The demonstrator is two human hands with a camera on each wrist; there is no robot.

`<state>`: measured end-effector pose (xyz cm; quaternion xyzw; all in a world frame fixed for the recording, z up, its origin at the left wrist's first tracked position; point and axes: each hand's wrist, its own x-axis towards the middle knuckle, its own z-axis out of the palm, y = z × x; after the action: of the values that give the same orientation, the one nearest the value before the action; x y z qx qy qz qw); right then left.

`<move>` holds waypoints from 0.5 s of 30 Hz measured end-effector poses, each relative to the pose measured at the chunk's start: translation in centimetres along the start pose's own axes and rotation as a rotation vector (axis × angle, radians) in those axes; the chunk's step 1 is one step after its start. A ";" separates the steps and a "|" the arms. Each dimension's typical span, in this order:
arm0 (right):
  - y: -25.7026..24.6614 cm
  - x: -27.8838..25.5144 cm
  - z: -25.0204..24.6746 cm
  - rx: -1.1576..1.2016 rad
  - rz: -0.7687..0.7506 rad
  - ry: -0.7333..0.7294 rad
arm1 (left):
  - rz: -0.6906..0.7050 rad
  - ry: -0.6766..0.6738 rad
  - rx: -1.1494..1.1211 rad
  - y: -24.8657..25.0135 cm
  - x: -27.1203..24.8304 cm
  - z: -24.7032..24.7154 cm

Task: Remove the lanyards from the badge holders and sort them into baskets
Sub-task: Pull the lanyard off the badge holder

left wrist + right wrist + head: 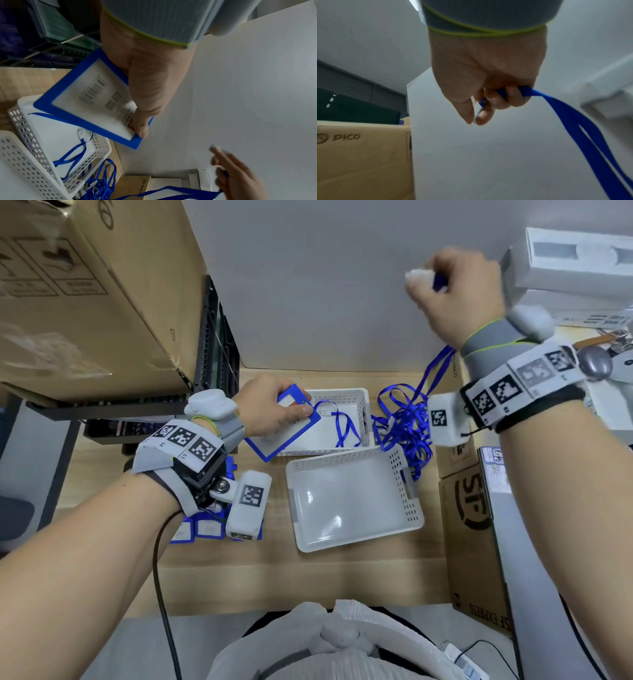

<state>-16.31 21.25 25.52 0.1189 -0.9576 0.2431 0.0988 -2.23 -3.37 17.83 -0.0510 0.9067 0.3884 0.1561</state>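
Note:
My left hand (274, 409) pinches a blue-framed badge holder (284, 436) by its top edge and holds it tilted over the far white basket (342, 393). The left wrist view shows the thumb on the badge holder (89, 97), whose card has a barcode. One blue lanyard (346, 426) lies in that basket. My right hand (455, 292) is raised high to the right, its fingers curled round another blue lanyard (573, 121). This strap (435, 368) runs down to a tangled pile of lanyards (404, 426). The near white basket (342, 501) holds nothing.
Several blue badge holders (205, 529) lie on the wooden table under my left wrist. A big cardboard box (85, 285) and a black crate (212, 364) stand at the left. Another cardboard box (469, 508) sits at the right, with white boxes (565, 261) behind it.

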 end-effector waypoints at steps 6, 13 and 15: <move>0.9 1.8 -0.3 -0.089 -0.073 -0.035 | 0.001 -0.015 -0.036 0.5 1.2 1.1; 6.7 -2.0 8.7 -0.224 0.166 -0.503 | -0.114 -0.083 -0.181 -1.4 2.8 3.2; 8.7 -3.1 11.2 -0.238 0.234 -0.585 | -0.135 -0.107 -0.187 -2.2 3.1 3.8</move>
<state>-17.24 23.79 11.24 0.0604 -0.9742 0.0949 -0.1957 -3.80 -2.09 12.86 -0.1055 0.8516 0.4619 0.2245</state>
